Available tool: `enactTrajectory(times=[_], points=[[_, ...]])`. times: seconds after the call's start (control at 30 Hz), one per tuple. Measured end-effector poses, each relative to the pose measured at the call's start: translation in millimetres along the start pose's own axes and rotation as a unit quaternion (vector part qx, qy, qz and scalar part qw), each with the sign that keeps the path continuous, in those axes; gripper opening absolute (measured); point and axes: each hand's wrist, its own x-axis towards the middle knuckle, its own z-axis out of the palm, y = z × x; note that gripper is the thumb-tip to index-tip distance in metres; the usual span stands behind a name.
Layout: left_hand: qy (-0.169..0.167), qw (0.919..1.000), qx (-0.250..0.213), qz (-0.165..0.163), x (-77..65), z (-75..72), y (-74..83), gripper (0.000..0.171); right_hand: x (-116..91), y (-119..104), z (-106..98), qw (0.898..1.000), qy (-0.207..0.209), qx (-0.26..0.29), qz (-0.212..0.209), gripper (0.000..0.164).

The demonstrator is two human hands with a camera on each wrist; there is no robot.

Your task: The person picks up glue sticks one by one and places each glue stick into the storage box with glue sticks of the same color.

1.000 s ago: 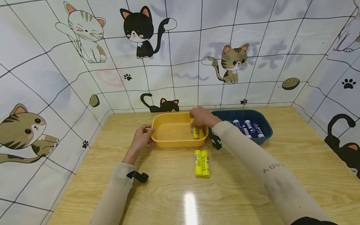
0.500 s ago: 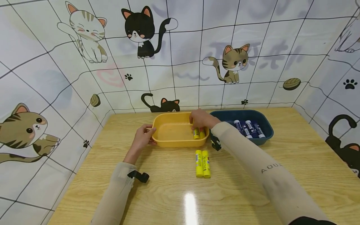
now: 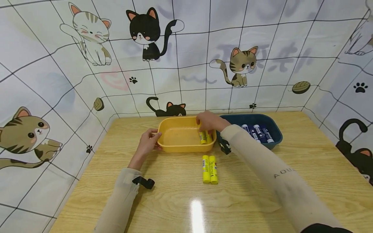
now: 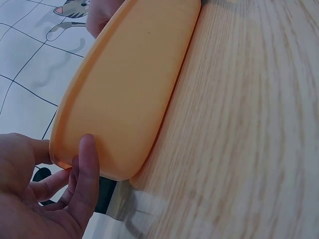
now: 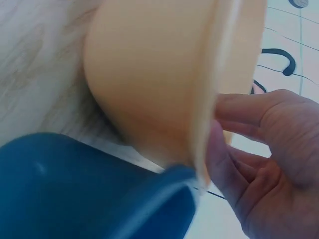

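Note:
A yellow plastic basket [image 3: 175,149] stands on the table. My left hand [image 3: 148,141] grips its left end, thumb on the rim and fingers against the outer wall, as the left wrist view shows. Over the right end reaches my right hand [image 3: 210,121], fingers and thumb curled round the upper part of a yellow glue stick [image 3: 202,138] inside the basket. A second yellow glue stick [image 3: 209,139] lies beside it, partly covered. In the right wrist view the rim hides most of what the fingers hold. Two more yellow glue sticks [image 3: 209,170] lie side by side in front.
A dark blue basket [image 3: 274,146] touches or nearly touches the yellow basket's right end. It holds several blue glue sticks [image 3: 258,132] with white ends; the right forearm covers part of it. Behind the wooden table [image 3: 163,200] hangs a cat-patterned cloth [image 3: 192,77].
My right hand stays at the basket's right end, and the glue stick under its fingers now shows less of its upper part. The left hand has not visibly moved.

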Motion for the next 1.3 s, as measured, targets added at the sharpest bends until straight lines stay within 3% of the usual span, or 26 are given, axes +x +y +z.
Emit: enactTrajectory(times=[0.13,0.27,0.37,0.5,0.57,0.77,0.97,1.3], points=[[-0.001,1.0000,-0.001,-0.001,-0.4,-0.4,0.1,0.041,-8,-3,-10,0.999,0.024,0.012,-0.023,0.035],[-0.001,1.0000,-0.005,-0.007,-0.7,-0.5,0.7,0.044,-21,-7,-16,0.999,0.014,0.033,-0.038,0.033],[-0.011,0.9998,-0.012,-0.013,-9.3,-1.2,13.5,0.045,-33,-8,-18,0.998,0.014,0.044,-0.053,0.031],[-0.019,0.9995,-0.012,-0.022,-15.2,-3.5,23.7,0.045,-55,-12,-17,0.993,0.044,0.068,-0.084,0.026],[-0.016,0.9995,-0.010,-0.024,-10.5,-4.1,17.0,0.046,-66,-12,-14,0.990,0.060,0.077,-0.102,0.026],[-0.007,0.9998,-0.009,-0.015,-0.8,-2.2,1.4,0.047,-105,-9,4,0.982,0.104,0.101,-0.120,0.023],[-0.002,1.0000,-0.003,-0.004,-1.2,0.2,0.9,0.044,-138,-5,30,0.979,0.096,0.152,-0.093,0.020],[-0.013,0.9998,-0.012,-0.005,-3.2,-1.7,0.5,0.047,-146,13,71,0.973,0.064,0.208,-0.077,0.039]])
